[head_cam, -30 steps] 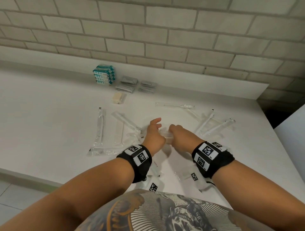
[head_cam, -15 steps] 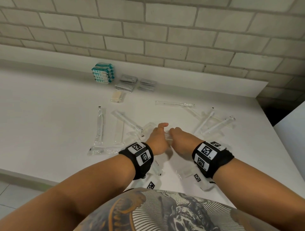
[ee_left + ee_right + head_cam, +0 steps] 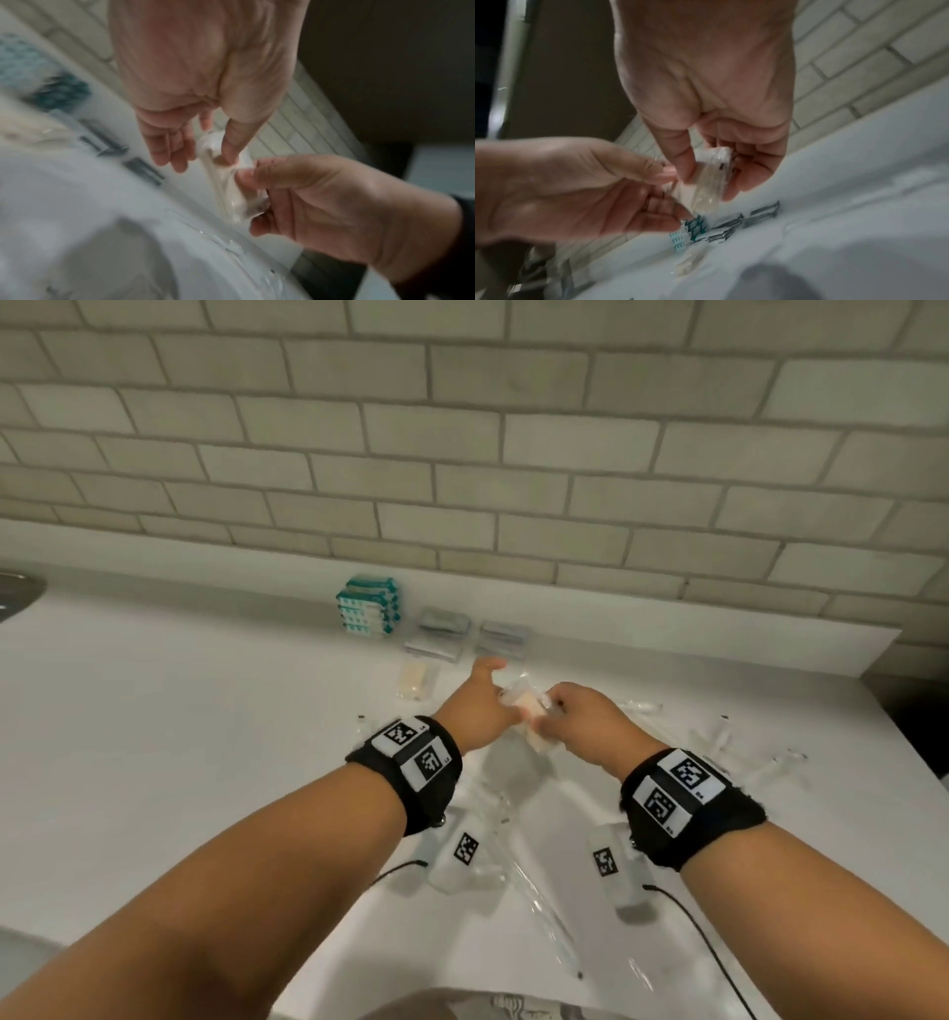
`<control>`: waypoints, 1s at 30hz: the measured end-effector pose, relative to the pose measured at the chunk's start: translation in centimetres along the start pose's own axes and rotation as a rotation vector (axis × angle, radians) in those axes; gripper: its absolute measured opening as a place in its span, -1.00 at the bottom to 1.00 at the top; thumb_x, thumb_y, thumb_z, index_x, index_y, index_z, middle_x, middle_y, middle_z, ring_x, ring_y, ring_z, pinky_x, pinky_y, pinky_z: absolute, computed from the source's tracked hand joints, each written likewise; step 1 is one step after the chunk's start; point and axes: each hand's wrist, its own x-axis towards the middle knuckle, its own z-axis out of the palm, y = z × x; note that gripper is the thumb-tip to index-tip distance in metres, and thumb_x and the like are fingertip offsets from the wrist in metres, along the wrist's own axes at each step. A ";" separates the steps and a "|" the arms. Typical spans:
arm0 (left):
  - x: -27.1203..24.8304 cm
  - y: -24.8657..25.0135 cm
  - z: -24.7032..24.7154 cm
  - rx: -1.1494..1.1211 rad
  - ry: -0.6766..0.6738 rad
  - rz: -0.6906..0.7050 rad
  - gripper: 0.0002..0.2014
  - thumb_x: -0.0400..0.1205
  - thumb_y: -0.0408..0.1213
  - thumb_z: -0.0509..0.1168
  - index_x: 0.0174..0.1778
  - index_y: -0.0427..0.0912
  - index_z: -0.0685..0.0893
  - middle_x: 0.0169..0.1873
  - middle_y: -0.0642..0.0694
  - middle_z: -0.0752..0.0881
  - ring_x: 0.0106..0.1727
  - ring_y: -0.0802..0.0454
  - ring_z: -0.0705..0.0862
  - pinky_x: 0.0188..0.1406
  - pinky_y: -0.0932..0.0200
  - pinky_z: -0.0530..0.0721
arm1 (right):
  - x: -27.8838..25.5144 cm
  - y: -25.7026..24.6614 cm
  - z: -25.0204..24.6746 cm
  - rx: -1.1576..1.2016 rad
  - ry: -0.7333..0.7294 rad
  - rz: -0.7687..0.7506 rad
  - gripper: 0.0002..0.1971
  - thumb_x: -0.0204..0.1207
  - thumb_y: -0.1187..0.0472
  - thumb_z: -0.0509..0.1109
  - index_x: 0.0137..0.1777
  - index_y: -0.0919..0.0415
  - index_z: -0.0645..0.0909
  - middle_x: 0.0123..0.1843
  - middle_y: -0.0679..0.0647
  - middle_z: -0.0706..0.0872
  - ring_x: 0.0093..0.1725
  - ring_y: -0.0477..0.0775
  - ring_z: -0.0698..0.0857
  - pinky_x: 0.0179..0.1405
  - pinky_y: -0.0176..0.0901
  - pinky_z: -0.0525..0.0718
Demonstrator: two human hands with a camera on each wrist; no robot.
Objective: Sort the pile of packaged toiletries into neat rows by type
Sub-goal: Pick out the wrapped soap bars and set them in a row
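Note:
Both hands hold one clear-wrapped cream packet (image 3: 530,715) in the air above the white counter (image 3: 154,737). My left hand (image 3: 499,693) pinches its left end between thumb and fingers, and my right hand (image 3: 552,711) pinches the right end. The left wrist view shows the left hand (image 3: 205,160) with its thumb on the crinkled packet (image 3: 228,188). The right wrist view shows the right hand (image 3: 709,182) gripping the wrapper. At the back stand a stack of teal packets (image 3: 367,606), two groups of grey sachets (image 3: 441,634) and a second cream packet (image 3: 417,679).
Wrapped toothbrushes (image 3: 719,737) lie scattered to the right and under my forearms (image 3: 544,911). A brick wall rises behind the counter's low upstand. The rim of a sink (image 3: 15,598) shows at far left. The counter ends at the right by a dark gap (image 3: 919,726).
Both hands have risen from the toothbrush pile and moved toward the back of the counter, carrying the cream packet between them.

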 end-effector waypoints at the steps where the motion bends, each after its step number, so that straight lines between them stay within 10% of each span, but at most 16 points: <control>1: 0.8 -0.8 -0.3 -0.122 0.024 -0.061 -0.32 0.57 -0.35 0.40 0.54 -0.07 0.20 0.07 -0.16 0.68 0.03 -0.04 0.67 -0.02 0.23 0.58 | 1.2 -0.3 0.5 0.138 0.028 0.043 -0.91 0.53 0.21 0.40 -0.15 0.17 0.55 -0.17 0.10 0.67 -0.21 0.09 0.62 -0.25 -0.08 0.58; 7: 5.8 -4.1 -1.7 -0.481 0.155 -0.300 -0.51 0.56 -0.48 0.33 0.38 -0.21 0.33 -0.15 -0.23 0.61 -0.21 -0.04 0.61 0.11 -0.03 0.69 | 8.1 -0.9 4.4 0.529 -0.039 0.296 -0.84 0.57 0.16 0.41 -0.19 0.21 0.60 -0.26 0.16 0.72 -0.28 0.20 0.71 -0.31 -0.03 0.60; 13: 12.3 -4.8 -4.3 -0.111 0.163 -0.337 -0.66 0.54 -0.42 0.28 0.24 -0.28 0.49 0.10 -0.28 0.65 0.04 -0.19 0.69 0.14 -0.06 0.72 | 15.7 -1.1 6.9 0.547 0.052 0.528 -0.80 0.51 0.26 0.33 -0.33 0.29 0.56 -0.44 0.25 0.59 -0.54 0.12 0.51 -0.56 -0.22 0.41; 19: 15.3 -5.0 -4.5 0.261 0.050 -0.354 -0.27 0.53 -0.42 0.34 0.58 -0.39 0.14 0.40 -0.33 0.52 0.42 -0.23 0.53 0.38 -0.01 0.54 | 19.3 -0.9 7.7 0.394 0.015 0.618 -0.86 0.44 0.35 0.25 -0.12 0.41 0.60 -0.43 0.31 0.65 -0.38 0.25 0.69 -0.36 -0.07 0.62; 25: 15.7 -5.7 -3.9 0.376 0.112 -0.256 -0.42 0.60 -0.40 0.26 0.52 -0.33 0.21 0.28 -0.27 0.63 0.27 -0.20 0.65 0.17 0.01 0.61 | 18.9 -1.2 7.6 0.258 0.023 0.589 -0.92 0.34 0.32 0.30 -0.29 0.34 0.55 -0.49 0.19 0.61 -0.49 0.18 0.65 -0.43 -0.19 0.56; 30: 14.4 -5.0 -4.2 0.381 0.137 -0.163 -0.40 0.57 -0.33 0.36 0.50 -0.30 0.28 0.35 -0.28 0.55 0.30 -0.21 0.62 0.23 -0.01 0.62 | 18.1 -1.0 7.3 0.217 0.107 0.521 -0.69 0.42 0.18 0.43 0.06 0.30 0.45 -0.20 0.18 0.70 -0.44 0.13 0.64 -0.66 -0.29 0.46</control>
